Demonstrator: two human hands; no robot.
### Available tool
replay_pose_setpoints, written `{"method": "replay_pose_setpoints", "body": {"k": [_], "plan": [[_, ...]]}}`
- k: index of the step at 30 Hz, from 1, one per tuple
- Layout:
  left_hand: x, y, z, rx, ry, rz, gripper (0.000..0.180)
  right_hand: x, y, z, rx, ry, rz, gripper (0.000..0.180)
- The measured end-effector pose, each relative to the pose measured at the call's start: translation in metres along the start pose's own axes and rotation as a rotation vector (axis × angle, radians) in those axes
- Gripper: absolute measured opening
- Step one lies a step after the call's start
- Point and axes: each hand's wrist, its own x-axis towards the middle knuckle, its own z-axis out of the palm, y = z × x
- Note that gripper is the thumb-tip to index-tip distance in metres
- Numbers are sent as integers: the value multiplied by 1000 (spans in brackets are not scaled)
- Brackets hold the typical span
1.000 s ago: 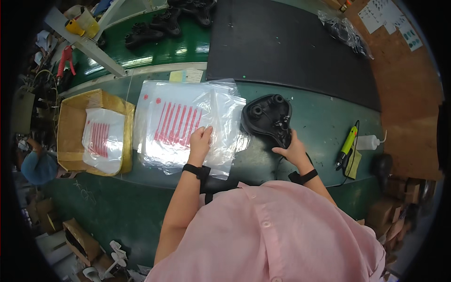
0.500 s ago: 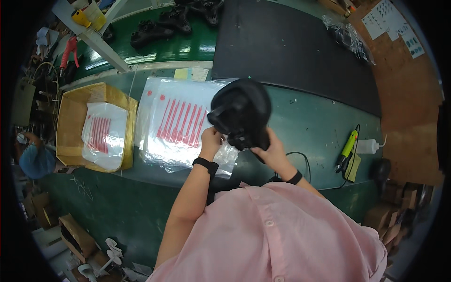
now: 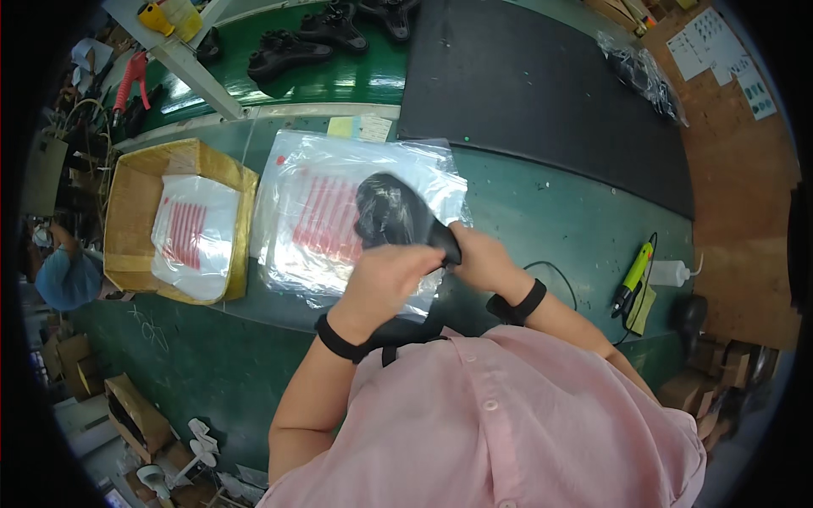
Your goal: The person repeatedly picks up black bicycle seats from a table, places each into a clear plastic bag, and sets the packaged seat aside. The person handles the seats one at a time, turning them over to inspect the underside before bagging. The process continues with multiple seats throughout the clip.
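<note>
Both hands grip the black saddle over the bags

Our left hand (image 3: 385, 279) and right hand (image 3: 478, 258) clasp the black saddle (image 3: 394, 212) at twelve o'clock, above the clear bag stack (image 3: 339, 169); we'd best hold it steady and open one bag only.

Saddle (image 3: 394, 212): off the bench (image 3: 576, 220) where I first had it under my right hand (image 3: 478, 258); now raised over the bag stack (image 3: 339, 212). Left hand (image 3: 385, 279): lifted from the bags, now gripping the saddle's near end beside the right.
</note>
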Motion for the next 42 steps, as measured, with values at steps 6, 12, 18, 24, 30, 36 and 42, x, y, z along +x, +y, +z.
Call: {"method": "replay_pose_setpoints", "body": {"k": [6, 12, 18, 24, 30, 36, 42], "plan": [[-13, 31, 17, -576, -478, -391, 21, -11, 18, 28, 1374, -8, 233, 61], [42, 57, 86, -933, -548, -179, 28, -17, 42, 13, 496, 378, -138, 56], [12, -22, 86, -214, -340, -349, 53, 21, 235, -86, 1281, 674, 228, 31], [-44, -103, 100, 268, -341, -326, 55, 197, 296, -210, 1532, 779, 20, 39], [-50, -122, 90, 73, -247, -426, 41, 458, 31, -100, -17, 544, -433, 55], [-65, -144, 88, -152, -272, -551, 14, 557, -58, -15, -556, 567, -291, 59], [-52, -139, 72, -223, -239, -715, 17, 534, -57, -23, -537, 498, -251, 78]]}}
